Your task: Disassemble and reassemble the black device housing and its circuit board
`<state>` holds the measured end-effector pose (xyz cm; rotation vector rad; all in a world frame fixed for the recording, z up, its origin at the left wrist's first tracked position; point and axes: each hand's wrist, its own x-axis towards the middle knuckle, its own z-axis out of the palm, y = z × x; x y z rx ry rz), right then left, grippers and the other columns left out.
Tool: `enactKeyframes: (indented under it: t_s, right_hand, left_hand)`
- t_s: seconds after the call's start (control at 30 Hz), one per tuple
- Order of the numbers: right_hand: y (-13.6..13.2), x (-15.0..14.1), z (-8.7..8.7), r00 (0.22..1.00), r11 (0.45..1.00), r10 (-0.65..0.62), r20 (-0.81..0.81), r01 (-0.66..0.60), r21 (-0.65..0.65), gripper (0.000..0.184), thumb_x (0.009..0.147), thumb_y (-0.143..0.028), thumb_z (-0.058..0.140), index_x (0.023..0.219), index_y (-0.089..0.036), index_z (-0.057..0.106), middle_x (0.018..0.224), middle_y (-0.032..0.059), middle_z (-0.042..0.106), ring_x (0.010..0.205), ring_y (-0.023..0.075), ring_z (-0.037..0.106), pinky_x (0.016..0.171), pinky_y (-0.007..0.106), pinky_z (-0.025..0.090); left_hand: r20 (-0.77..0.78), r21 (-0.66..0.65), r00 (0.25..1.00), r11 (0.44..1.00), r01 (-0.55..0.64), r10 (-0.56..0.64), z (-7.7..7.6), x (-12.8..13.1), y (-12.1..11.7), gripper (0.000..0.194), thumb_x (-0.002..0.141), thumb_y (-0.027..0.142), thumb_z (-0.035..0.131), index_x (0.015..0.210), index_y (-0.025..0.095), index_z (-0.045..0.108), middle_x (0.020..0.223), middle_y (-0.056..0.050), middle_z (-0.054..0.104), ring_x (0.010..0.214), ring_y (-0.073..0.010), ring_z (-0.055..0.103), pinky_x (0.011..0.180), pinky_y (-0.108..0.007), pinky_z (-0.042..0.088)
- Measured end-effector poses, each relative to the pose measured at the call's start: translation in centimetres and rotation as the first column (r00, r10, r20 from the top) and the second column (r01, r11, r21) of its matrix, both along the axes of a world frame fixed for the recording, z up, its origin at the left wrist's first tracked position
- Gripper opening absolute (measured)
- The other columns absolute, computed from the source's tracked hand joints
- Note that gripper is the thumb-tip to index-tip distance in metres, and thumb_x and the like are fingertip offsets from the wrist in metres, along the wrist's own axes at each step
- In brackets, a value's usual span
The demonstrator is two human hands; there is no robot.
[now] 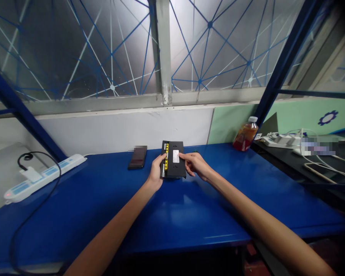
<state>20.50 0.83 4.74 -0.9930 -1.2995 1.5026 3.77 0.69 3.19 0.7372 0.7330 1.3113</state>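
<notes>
A flat black box-shaped device (174, 168) with a yellow strip of ports and a white label is held up over the blue table (189, 214). My left hand (156, 172) grips its left edge with fingers curled round it. My right hand (195, 164) holds the right edge, the fingers pinched near the white label. Both arms reach forward from the bottom of the view.
A dark phone (138, 157) lies on the table just left of the device. A white power strip (43, 177) with a plugged black cable sits far left. An amber bottle (245, 135) stands at the back right. Chargers and cables (287, 140) cover a black surface to the right.
</notes>
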Motion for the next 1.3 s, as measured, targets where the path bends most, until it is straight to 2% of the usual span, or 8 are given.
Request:
enactKeyframes:
  t_s: [0.3, 0.63, 0.77, 0.87, 1.17, 1.3]
  right_hand:
    - [0.3, 0.1, -0.7, 1.000, 1.000, 0.025, -0.016, -0.025, 0.008, 0.042, 0.076, -0.047, 0.069, 0.055, -0.017, 0.050, 0.038, -0.0014, 0.052, 0.026, 0.0072, 0.040, 0.028, 0.020, 0.027]
    - [0.0, -0.2, -0.6, 0.999, 0.999, 0.031, 0.013, -0.031, 0.014, 0.044, 0.078, -0.050, 0.068, 0.054, -0.016, 0.051, 0.038, -0.0012, 0.052, 0.025, 0.0070, 0.040, 0.028, 0.019, 0.030]
    - [-0.1, -0.1, -0.5, 0.999, 0.999, 0.038, 0.029, -0.039, 0.020, 0.044, 0.079, -0.049, 0.067, 0.054, -0.016, 0.052, 0.038, -0.0005, 0.053, 0.026, 0.0073, 0.041, 0.028, 0.019, 0.031]
    - [-0.2, -0.1, -0.4, 0.999, 0.999, 0.035, 0.034, -0.036, 0.017, 0.046, 0.079, -0.050, 0.067, 0.051, -0.017, 0.051, 0.038, -0.0003, 0.052, 0.026, 0.0071, 0.042, 0.028, 0.019, 0.030]
    - [-0.3, -0.1, -0.1, 0.998, 1.000, 0.028, 0.061, -0.028, 0.007, 0.047, 0.082, -0.048, 0.064, 0.050, -0.017, 0.051, 0.038, 0.0007, 0.052, 0.025, 0.0074, 0.041, 0.027, 0.020, 0.029]
    - [-0.4, -0.2, 0.2, 0.997, 1.000, 0.030, 0.067, -0.030, 0.002, 0.046, 0.083, -0.047, 0.064, 0.051, -0.016, 0.052, 0.037, 0.0006, 0.052, 0.024, 0.0074, 0.041, 0.026, 0.020, 0.028]
  left_hand:
    - [-0.041, 0.036, 0.999, 0.999, 0.011, -0.010, 0.3, 0.1, -0.2, 0.029, 0.077, 0.028, 0.068, 0.098, 0.010, 0.068, 0.080, -0.008, 0.074, 0.072, -0.0221, 0.071, 0.066, -0.028, 0.054]
    - [-0.096, 0.050, 0.995, 0.999, 0.023, -0.018, 0.4, -0.1, -0.4, 0.031, 0.076, 0.024, 0.070, 0.104, 0.011, 0.063, 0.083, -0.009, 0.073, 0.068, -0.0214, 0.070, 0.062, -0.028, 0.055]
    - [-0.150, -0.008, 0.986, 0.998, 0.068, -0.068, 1.1, -0.3, -0.7, 0.031, 0.079, 0.024, 0.066, 0.107, 0.013, 0.061, 0.078, -0.009, 0.072, 0.055, -0.0217, 0.067, 0.052, -0.034, 0.056]
    - [-0.170, -0.016, 0.981, 0.996, 0.092, -0.094, 1.4, -0.4, -0.9, 0.032, 0.080, 0.026, 0.064, 0.109, 0.013, 0.060, 0.075, -0.009, 0.071, 0.054, -0.0236, 0.067, 0.048, -0.036, 0.056]
    - [-0.192, -0.020, 0.966, 0.985, 0.171, -0.172, 1.6, -0.6, -0.9, 0.033, 0.083, 0.027, 0.060, 0.113, 0.013, 0.057, 0.072, -0.010, 0.069, 0.053, -0.0261, 0.067, 0.042, -0.036, 0.054]
    - [-0.186, -0.017, 0.964, 0.981, 0.191, -0.191, 1.6, -0.7, -0.9, 0.032, 0.083, 0.027, 0.060, 0.112, 0.013, 0.057, 0.071, -0.010, 0.069, 0.049, -0.0240, 0.065, 0.039, -0.032, 0.051]
